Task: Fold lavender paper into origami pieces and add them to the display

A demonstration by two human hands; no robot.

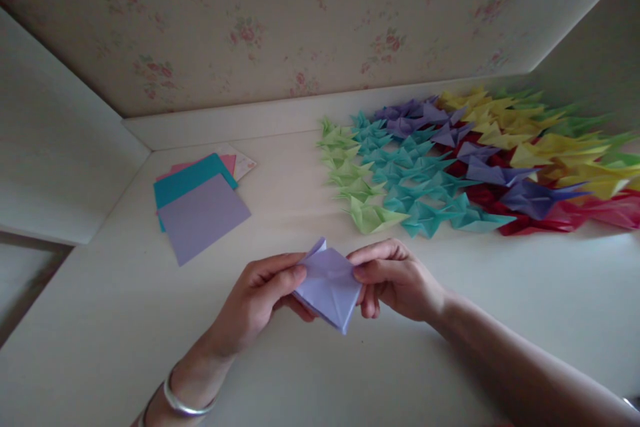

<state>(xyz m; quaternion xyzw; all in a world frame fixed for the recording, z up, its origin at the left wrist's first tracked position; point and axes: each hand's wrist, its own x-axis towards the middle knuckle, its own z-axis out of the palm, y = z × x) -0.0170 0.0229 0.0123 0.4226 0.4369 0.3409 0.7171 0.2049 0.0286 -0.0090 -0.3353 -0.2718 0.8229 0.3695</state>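
A folded lavender origami paper point(330, 285) is held up over the white table, its layers forming a diamond-like shape with creases and one raised flap at the top left. My left hand point(267, 290) pinches its left side, thumb on top and fingers underneath. On the opposite side, my right hand point(395, 277) grips the right corner between thumb and fingers. The undersides of the paper and some fingertips are hidden.
Rows of folded paper cranes point(425, 167) in green, teal, purple, red and yellow cover the table's right side. At left lie loose sheets, a lavender sheet point(206, 219) above a teal sheet point(193, 177). A flowered wall point(210, 27) stands behind.
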